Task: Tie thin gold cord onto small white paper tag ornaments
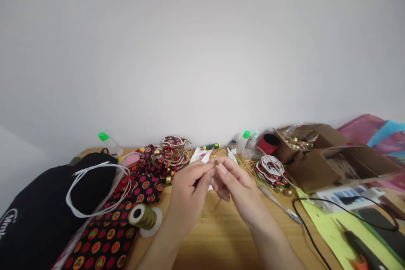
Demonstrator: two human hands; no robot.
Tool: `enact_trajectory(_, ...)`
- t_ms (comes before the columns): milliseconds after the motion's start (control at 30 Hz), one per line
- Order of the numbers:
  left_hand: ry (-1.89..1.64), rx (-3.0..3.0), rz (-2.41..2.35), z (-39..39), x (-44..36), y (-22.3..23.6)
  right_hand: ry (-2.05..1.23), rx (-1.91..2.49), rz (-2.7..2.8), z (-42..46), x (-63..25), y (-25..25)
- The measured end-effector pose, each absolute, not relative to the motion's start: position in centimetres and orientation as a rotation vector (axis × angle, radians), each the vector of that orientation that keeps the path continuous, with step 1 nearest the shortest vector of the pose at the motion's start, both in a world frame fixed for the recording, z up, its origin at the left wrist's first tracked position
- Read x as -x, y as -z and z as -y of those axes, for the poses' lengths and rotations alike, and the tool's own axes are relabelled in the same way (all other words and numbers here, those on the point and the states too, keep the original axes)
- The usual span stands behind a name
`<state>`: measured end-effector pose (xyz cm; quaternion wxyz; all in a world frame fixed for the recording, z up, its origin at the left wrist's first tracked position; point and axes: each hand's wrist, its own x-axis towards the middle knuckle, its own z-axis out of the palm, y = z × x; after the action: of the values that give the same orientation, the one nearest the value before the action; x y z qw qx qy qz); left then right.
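Observation:
My left hand (189,187) and my right hand (238,185) meet at the fingertips above the middle of the wooden table (226,236). Both pinch a thin brownish cord (216,163), its top showing just over the thumbs. What looks like a loose end dangles below the fingers, and the rest is hidden by them. Beyond the hands lies a white paper piece (201,155), partly covered by my left hand. A spool of olive thread (146,217) rests left of my left wrist. Tweezers (280,203) lie to the right of my right hand.
Patterned fabric (106,240), a coil of white cord (74,204) and a black bag (41,206) fill the left. Octagonal charms with bells (272,168), cardboard boxes (316,177), a black cable (305,223) and a black pointed tool (360,242) occupy the right. A wall stands behind.

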<state>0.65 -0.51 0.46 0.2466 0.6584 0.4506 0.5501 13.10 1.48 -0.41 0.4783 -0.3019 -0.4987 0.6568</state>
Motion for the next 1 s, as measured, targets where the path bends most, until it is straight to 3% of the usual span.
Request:
enact_trajectory(400,-1.49,-1.88,-1.297,0.3,-0.9,0.3,-1.106,0.826,1.217,-1.6,-13.2,0.7)
enact_trajectory(1000,-1.395,-1.674,-1.202,0.4,-0.7,-0.3,-1.584,0.697,1.024,-1.8,-14.0,-0.3)
